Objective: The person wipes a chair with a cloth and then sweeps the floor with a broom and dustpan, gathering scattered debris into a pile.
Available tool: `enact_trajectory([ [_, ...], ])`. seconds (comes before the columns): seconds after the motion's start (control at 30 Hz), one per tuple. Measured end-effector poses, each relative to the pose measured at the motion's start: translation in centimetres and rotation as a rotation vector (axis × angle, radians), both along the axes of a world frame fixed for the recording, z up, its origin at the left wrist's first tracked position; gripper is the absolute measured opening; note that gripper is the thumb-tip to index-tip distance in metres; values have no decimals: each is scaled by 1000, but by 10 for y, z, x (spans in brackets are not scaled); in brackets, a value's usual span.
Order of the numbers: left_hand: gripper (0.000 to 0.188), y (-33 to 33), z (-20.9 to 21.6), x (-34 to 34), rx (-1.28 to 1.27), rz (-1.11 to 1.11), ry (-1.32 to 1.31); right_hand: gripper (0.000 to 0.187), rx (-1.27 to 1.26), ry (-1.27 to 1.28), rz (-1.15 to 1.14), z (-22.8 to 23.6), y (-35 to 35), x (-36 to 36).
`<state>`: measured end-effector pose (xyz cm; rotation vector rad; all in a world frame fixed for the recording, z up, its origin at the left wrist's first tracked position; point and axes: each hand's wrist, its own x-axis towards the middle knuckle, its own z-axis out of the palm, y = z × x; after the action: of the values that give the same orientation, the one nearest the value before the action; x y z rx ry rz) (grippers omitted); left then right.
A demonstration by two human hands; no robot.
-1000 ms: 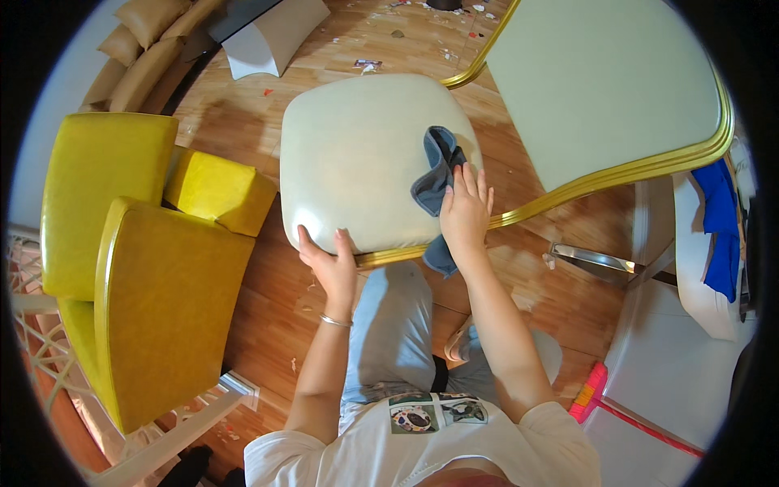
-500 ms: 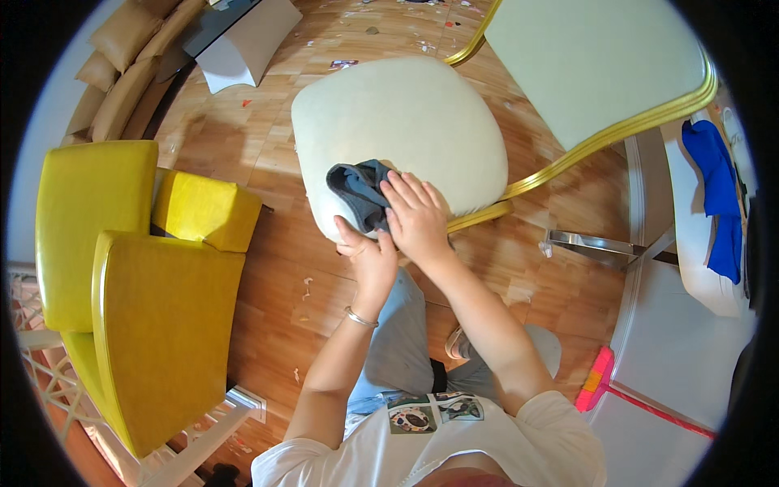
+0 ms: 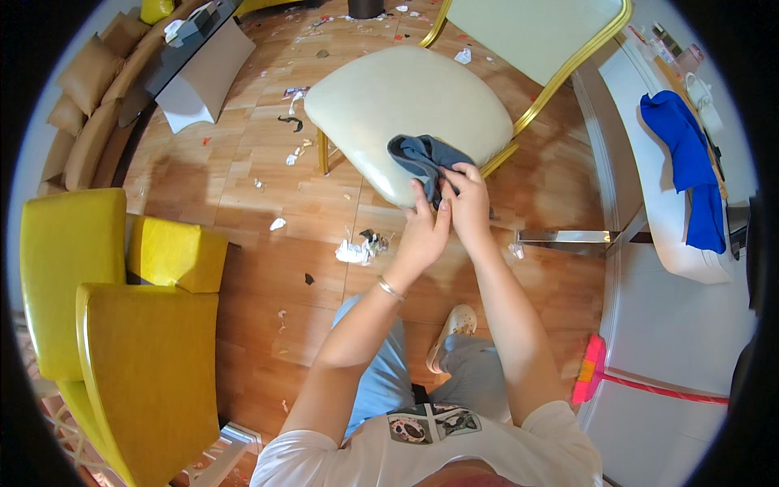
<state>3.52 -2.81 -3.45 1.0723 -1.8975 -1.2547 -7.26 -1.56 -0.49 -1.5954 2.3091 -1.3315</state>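
A crumpled dark grey-blue cloth (image 3: 423, 156) is over the near edge of a chair's cream padded seat (image 3: 406, 97). My left hand (image 3: 425, 234) grips its lower end between thumb and fingers. My right hand (image 3: 469, 199) pinches the cloth's right side, its fingers bent. The two hands are close together, wrists nearly side by side. Part of the cloth is hidden behind my fingers, and I cannot tell whether it touches the seat. The chair has a pale back (image 3: 531, 32) with a gold frame.
Paper scraps (image 3: 354, 252) litter the wooden floor. A yellow armchair (image 3: 150, 357) stands at left, with a brown sofa (image 3: 85, 73) beyond it. At right, a blue cloth (image 3: 686, 146) hangs over a white table (image 3: 690, 264). A pink-and-orange broom (image 3: 590, 369) lies below.
My view has shifted, bringing more floor litter into sight. Both hands and the cloth now sit further right on the seat, by its near edge. My hands have changed their hold on the cloth.
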Motion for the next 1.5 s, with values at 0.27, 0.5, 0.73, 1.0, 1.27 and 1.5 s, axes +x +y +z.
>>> enact_trajectory([
  [0.27,38,-81,22,-7,-726,282,-302,50,-56,408,67,-26,-15,-15],
  [0.5,48,-101,-6,-70,-675,168,-216,46,-125,447,64,-48,-32,-68],
  [0.73,57,-86,22,-186,-465,173,-296,13,-66,125,-207,-5,-32,-152],
  [1.0,22,82,123,-121,592,-11,84,7,108,-459,-223,124,137,-67],
  [1.27,26,279,322,-67,1007,-277,-14,9,187,-589,-548,334,382,25],
  [1.5,24,397,400,-109,1280,-787,-157,16,37,-596,-960,393,540,-1],
])
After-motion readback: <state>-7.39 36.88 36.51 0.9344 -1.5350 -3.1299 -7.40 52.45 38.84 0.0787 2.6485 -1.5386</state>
